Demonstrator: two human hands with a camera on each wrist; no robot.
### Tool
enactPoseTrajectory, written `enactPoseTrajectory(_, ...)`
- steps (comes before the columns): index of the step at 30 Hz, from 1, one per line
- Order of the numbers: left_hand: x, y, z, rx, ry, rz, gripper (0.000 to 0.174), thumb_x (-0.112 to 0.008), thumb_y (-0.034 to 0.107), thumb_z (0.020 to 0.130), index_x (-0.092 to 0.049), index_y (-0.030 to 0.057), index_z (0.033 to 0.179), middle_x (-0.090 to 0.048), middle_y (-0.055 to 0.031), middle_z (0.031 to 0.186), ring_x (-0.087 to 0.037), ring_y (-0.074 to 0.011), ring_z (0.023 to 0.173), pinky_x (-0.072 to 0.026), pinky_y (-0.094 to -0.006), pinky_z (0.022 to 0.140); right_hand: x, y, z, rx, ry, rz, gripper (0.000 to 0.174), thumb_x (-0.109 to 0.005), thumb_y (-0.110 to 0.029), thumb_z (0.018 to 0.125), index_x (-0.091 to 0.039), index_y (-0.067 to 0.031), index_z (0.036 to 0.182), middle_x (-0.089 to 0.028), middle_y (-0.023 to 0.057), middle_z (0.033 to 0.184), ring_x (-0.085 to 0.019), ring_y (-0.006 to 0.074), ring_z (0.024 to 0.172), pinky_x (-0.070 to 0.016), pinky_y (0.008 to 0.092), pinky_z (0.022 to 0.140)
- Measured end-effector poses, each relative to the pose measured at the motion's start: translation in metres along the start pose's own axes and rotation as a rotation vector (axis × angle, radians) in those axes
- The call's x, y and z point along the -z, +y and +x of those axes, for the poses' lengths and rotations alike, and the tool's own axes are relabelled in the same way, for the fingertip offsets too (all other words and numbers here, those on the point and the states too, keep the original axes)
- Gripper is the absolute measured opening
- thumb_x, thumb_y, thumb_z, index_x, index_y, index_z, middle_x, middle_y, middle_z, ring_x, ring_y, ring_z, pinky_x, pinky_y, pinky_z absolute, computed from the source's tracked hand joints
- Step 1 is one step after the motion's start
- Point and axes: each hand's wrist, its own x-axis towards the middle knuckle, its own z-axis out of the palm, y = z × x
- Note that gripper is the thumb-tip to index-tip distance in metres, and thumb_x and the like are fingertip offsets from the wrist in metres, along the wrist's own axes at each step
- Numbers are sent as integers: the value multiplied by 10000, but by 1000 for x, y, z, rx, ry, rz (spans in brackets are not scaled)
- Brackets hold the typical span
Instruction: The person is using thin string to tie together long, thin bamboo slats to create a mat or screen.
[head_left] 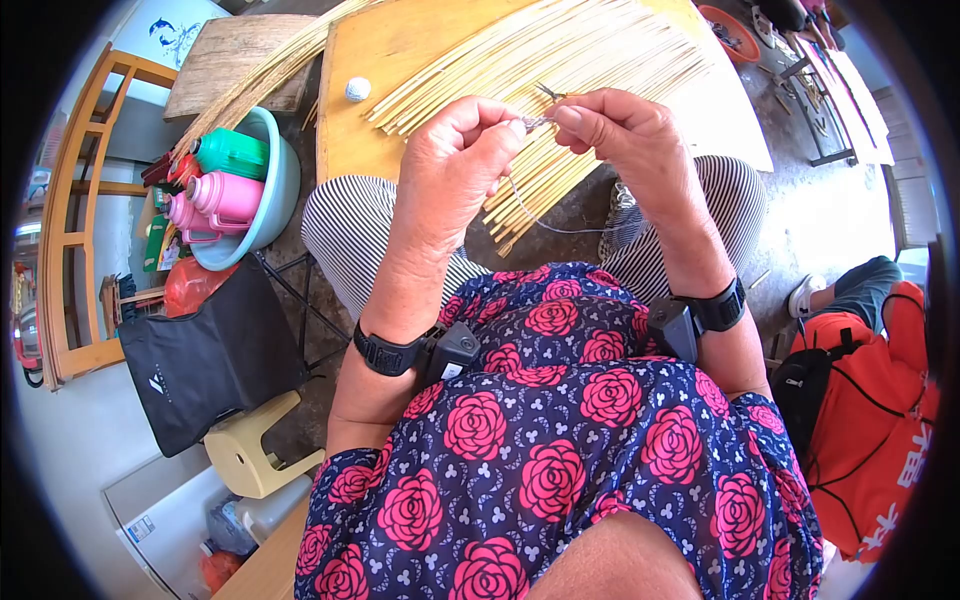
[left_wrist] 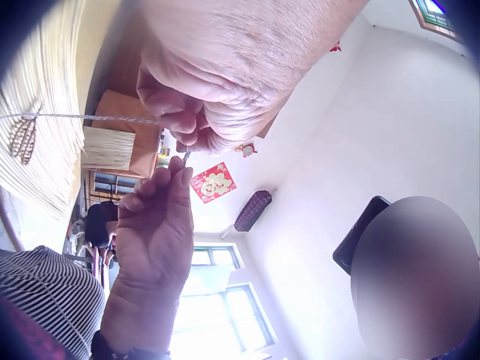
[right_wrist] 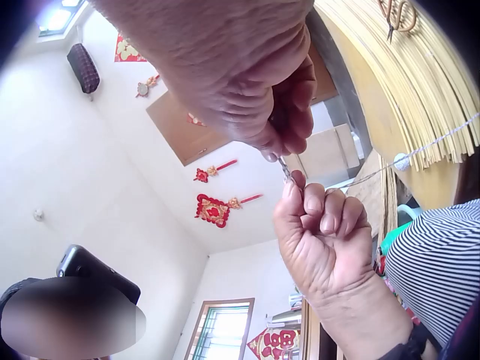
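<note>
My left hand (head_left: 455,170) and right hand (head_left: 630,145) meet over the near edge of the table, thumbs and fingertips pinching a short twisted piece of thin pale string (head_left: 537,122) between them. A length of the same string (head_left: 550,225) hangs below the left hand and curves toward the right knee. In the left wrist view the stretched string (left_wrist: 97,117) runs away from the left hand across the strips. Small scissors (right_wrist: 397,16) with looped handles lie on a spread of thin straw-coloured strips (head_left: 540,60) just beyond the hands. The curled fingers partly hide the pinched string.
A small white ball (head_left: 357,89) sits on the yellow wooden table (head_left: 345,140). At left, a blue basin (head_left: 285,185) holds pink and green thermos flasks. A black bag (head_left: 215,360) and a cream stool (head_left: 250,450) stand nearby. Someone in orange-red (head_left: 860,430) is at right.
</note>
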Motion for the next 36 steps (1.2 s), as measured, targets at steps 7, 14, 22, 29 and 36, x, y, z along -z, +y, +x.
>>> enactPoseTrajectory(7,5,-2,2,6,-40,28,112,-591,125,859,-608,19,890,-547,31,652,-446,-7,528,-371,-147,472,4,2,1,-228,-34,165,310,-655,-335,865,-692,-41,957,-663,25,779,-593,80,723,-426,187,603)
enactPoseTrajectory(14,2,-1,1,39,-17,-43,123,-575,129,863,-607,13,888,-507,28,644,-411,-19,526,-331,-145,471,1,12,2,32,47,240,374,-685,-340,839,-661,-60,1085,-649,45,945,-587,117,857,-463,245,712)
enactPoseTrajectory(22,3,-3,3,50,-84,-31,128,-581,125,858,-605,8,903,-512,33,660,-408,-8,534,-324,-144,467,9,13,4,224,-59,-261,246,-713,-250,811,-690,-80,988,-648,16,815,-573,97,791,-465,245,706)
enactPoseTrajectory(29,4,-6,2,-15,-132,78,124,-592,142,861,-607,34,918,-542,53,705,-412,10,558,-313,-139,480,2,6,-1,-213,-77,376,165,-662,-221,826,-672,-72,897,-638,-14,786,-579,64,730,-428,197,586)
enactPoseTrajectory(36,7,-5,4,-9,-179,120,147,-606,154,864,-609,29,941,-557,58,768,-420,19,612,-325,-139,523,1,21,-1,-372,-201,896,121,-640,-155,850,-642,-36,874,-646,28,818,-555,45,660,-361,144,460)
